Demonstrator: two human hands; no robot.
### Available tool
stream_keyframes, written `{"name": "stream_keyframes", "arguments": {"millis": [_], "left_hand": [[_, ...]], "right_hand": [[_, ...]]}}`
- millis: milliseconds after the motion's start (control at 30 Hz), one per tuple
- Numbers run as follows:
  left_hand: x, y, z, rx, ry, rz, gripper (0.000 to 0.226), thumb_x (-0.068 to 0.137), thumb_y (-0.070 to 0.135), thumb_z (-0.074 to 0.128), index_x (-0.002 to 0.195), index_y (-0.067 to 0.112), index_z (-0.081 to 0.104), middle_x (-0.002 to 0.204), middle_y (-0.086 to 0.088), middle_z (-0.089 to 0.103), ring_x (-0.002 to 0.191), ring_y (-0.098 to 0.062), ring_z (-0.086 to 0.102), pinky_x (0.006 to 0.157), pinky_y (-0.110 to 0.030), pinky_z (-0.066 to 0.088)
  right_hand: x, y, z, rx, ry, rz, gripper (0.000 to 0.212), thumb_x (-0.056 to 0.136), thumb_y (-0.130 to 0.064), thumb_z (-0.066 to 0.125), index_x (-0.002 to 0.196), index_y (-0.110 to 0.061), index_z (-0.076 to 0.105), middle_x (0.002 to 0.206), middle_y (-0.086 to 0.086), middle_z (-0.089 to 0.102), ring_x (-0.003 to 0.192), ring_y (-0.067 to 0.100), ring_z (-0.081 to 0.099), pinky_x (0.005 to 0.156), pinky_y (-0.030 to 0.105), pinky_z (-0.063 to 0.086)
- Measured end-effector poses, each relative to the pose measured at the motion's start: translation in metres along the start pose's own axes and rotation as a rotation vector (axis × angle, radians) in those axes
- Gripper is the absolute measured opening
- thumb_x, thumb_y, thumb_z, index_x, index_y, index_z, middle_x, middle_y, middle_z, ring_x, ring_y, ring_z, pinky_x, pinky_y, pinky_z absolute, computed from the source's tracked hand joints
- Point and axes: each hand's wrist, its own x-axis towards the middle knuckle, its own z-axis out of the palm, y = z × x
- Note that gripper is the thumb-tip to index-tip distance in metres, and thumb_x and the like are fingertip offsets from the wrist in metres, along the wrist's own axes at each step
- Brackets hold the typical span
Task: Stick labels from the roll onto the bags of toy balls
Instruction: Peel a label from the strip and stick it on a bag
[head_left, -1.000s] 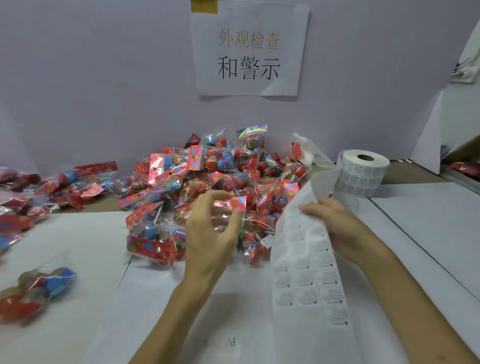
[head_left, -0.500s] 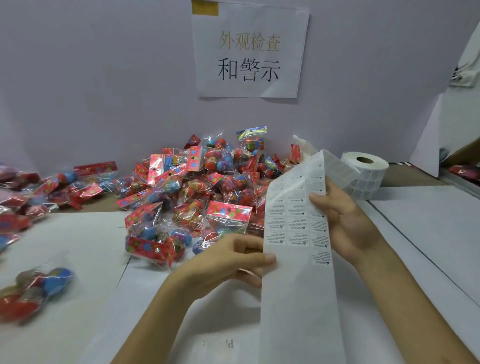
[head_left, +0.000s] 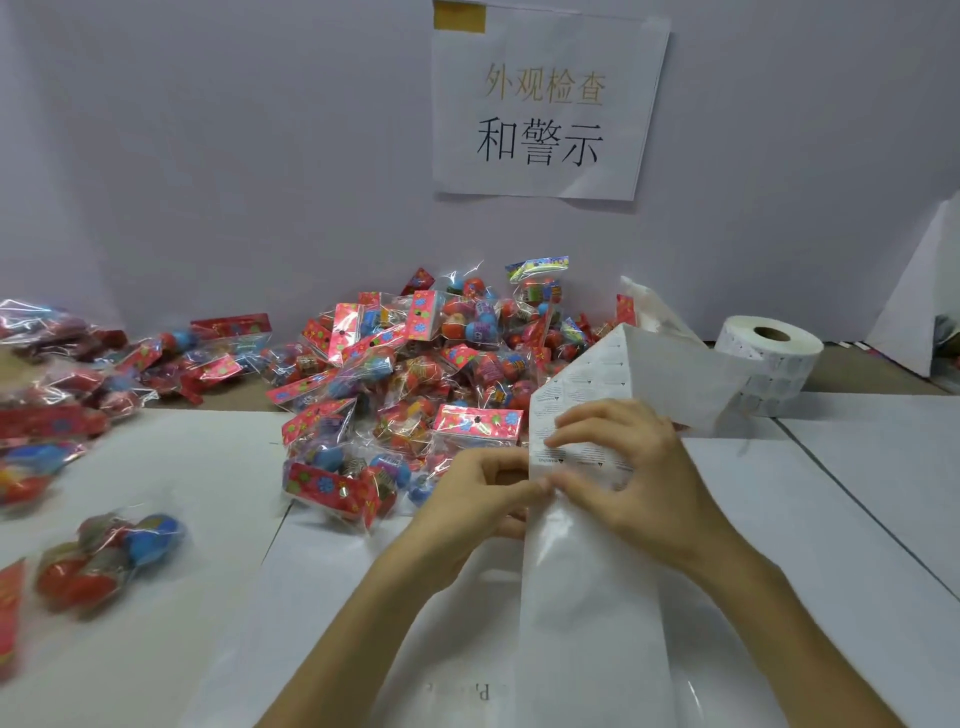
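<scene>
Both hands work at the lower left edge of the label strip (head_left: 597, 415), which runs from the roll (head_left: 769, 364) toward the person, long axis pointing at the body. The left hand (head_left: 478, 499) pinches that edge, apparently at a label corner; the right hand (head_left: 639, 483) grips the strip from its right side. The pile of bags of toy balls (head_left: 415, 384) lies just left of and behind the strip, nearer the left hand. Label print is too small to read. The sign (head_left: 545, 104) above the pile reads 外观检查 和警示
</scene>
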Motion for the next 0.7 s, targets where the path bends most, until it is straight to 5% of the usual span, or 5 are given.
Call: {"name": "stream_keyframes", "arguments": {"millis": [200,467,700], "left_hand": [[-0.0003,-0.0021,-0.0022,0.075,-0.045,0.028,0.020,0.099,0.000,0.060,0.114,0.003,0.073,0.100,-0.009,0.077,0.088,-0.016,0.072,0.071,-0.025,0.056],[0.0006,-0.0008,-0.0007,0.214,-0.068,0.034,0.020,0.093,-0.001,0.066,0.103,0.013,0.076,0.077,0.013,0.071,0.071,-0.001,0.065,0.061,-0.013,0.048],[0.0015,-0.0003,-0.0016,0.271,-0.077,0.049,0.034,0.087,-0.007,0.069,0.110,0.017,0.075,0.099,0.004,0.078,0.081,-0.006,0.071,0.063,-0.013,0.050]], "right_hand": [[-0.0005,0.0020,0.0066,0.055,-0.027,0.039,0.017,0.077,-0.023,0.088,0.090,-0.027,0.078,0.104,-0.017,0.067,0.108,0.008,0.061,0.094,0.049,0.049],[-0.0019,0.0051,0.0067,0.074,-0.023,0.031,0.007,0.081,-0.021,0.085,0.083,-0.017,0.079,0.090,-0.011,0.068,0.091,0.010,0.065,0.080,0.022,0.052],[-0.0010,0.0070,0.0048,0.111,-0.024,0.080,0.009,0.087,-0.023,0.075,0.079,-0.024,0.073,0.077,-0.016,0.067,0.079,0.009,0.064,0.069,0.011,0.044]]}}
